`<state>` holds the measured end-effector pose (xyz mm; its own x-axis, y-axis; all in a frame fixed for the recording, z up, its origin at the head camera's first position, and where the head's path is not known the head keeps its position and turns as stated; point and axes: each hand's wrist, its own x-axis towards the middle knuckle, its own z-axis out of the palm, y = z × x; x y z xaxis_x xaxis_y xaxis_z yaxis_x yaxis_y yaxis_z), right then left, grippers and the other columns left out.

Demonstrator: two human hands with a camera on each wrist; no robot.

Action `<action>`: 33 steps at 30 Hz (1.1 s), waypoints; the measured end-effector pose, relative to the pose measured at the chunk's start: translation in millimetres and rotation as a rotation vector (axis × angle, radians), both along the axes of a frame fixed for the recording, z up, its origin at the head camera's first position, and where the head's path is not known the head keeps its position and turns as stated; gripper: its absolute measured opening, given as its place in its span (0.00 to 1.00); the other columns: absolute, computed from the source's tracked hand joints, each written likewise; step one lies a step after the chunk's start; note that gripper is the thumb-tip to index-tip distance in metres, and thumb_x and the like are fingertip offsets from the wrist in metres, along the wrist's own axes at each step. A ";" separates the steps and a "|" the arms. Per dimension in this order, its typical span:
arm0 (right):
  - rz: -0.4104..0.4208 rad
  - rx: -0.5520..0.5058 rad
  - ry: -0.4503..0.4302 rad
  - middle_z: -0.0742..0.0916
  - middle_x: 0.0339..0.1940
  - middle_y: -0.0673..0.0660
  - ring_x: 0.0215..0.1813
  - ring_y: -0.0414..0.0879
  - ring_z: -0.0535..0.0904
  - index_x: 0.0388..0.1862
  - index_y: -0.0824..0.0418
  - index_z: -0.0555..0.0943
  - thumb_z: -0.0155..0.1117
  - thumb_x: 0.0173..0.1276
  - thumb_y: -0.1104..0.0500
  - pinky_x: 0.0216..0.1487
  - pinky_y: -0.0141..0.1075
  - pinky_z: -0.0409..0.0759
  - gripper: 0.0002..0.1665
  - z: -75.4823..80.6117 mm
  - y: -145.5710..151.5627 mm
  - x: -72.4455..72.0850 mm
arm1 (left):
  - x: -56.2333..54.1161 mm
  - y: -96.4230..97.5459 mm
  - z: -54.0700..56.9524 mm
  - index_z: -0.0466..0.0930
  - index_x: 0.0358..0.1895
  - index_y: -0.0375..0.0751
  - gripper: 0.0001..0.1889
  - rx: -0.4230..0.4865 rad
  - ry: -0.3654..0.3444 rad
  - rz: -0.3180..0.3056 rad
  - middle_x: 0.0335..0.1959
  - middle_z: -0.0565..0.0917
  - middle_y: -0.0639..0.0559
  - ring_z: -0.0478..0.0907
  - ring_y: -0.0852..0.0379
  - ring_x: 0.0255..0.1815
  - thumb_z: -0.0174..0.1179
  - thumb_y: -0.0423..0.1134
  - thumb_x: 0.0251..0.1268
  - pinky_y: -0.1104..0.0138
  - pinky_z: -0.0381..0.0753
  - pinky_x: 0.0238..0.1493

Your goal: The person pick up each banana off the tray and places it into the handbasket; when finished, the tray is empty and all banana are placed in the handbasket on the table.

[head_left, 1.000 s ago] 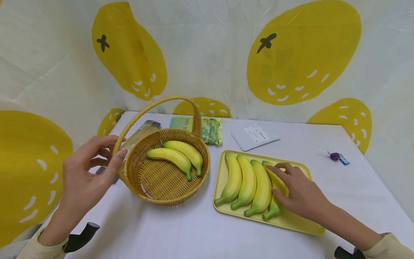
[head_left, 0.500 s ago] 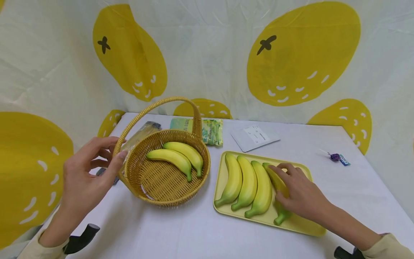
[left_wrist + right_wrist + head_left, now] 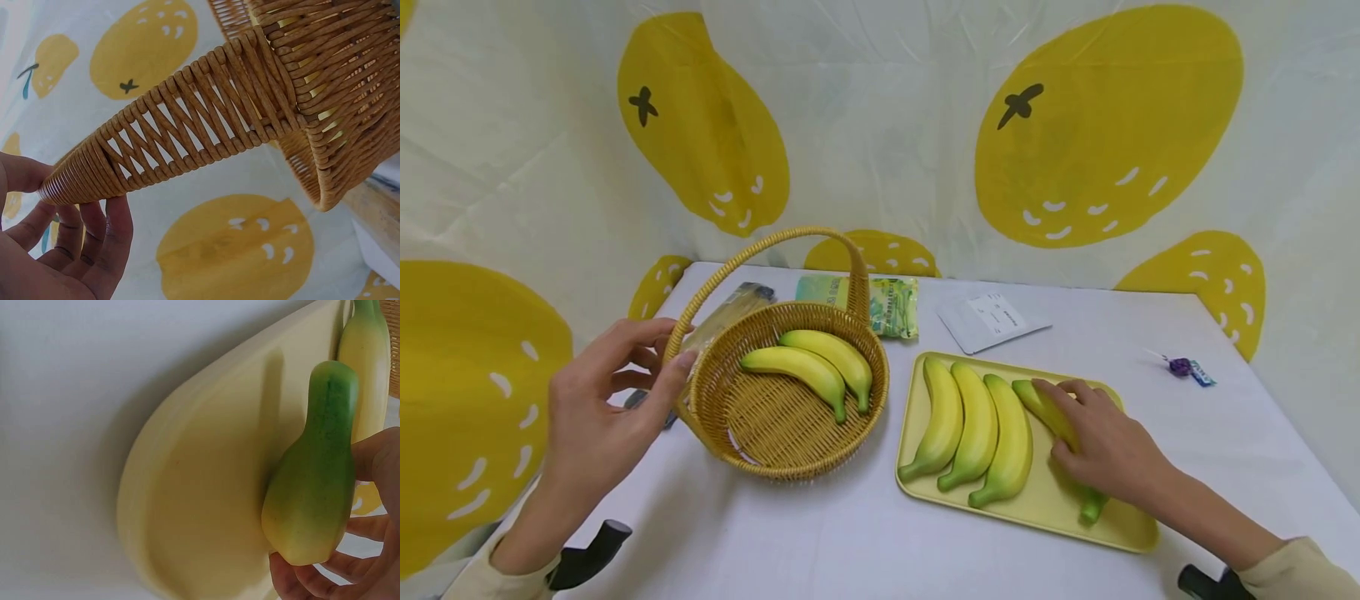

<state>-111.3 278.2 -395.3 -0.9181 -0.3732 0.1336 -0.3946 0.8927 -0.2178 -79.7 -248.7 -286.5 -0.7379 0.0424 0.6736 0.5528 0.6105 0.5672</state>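
Observation:
My left hand [image 3: 606, 408] grips the arched handle [image 3: 181, 119] of a wicker basket [image 3: 767, 429], thumb on one side and fingers on the other. The basket leans towards me; whether it touches the table is unclear. Two bananas [image 3: 801, 373] lie inside it. To the right is a pale yellow tray [image 3: 1123, 525] with three bananas [image 3: 976, 425] side by side. Over the tray's right half, my right hand [image 3: 1112, 446] holds another banana [image 3: 306, 481] between thumb and fingers. Its green stem end points towards me, and the hand covers its middle in the head view.
Behind the basket lie a green packet [image 3: 895, 308] and a clear bag [image 3: 730, 315] with brownish contents. A silver pouch [image 3: 992, 323] with a white label is beyond the tray. A purple-wrapped lollipop [image 3: 1180, 367] lies at the right.
My right hand has shifted right with the fourth banana, widening the gap from the three others on the tray. The left hand and basket stay in place.

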 end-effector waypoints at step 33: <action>-0.005 0.025 -0.027 0.78 0.62 0.69 0.53 0.65 0.78 0.79 0.56 0.70 0.73 0.58 0.63 0.26 0.48 0.82 0.47 15.5 2.5 -12.0 | 0.7 -0.6 0.7 0.86 0.55 0.33 0.18 -0.009 -0.022 0.009 0.38 0.83 0.51 0.79 0.63 0.34 0.72 0.22 0.61 0.80 0.82 0.36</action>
<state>-123.3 280.7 -379.8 -0.9233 -0.3711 0.0992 -0.3839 0.9001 -0.2062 -79.0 -249.3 -285.8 -0.7529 0.0419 0.6568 0.5349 0.6205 0.5735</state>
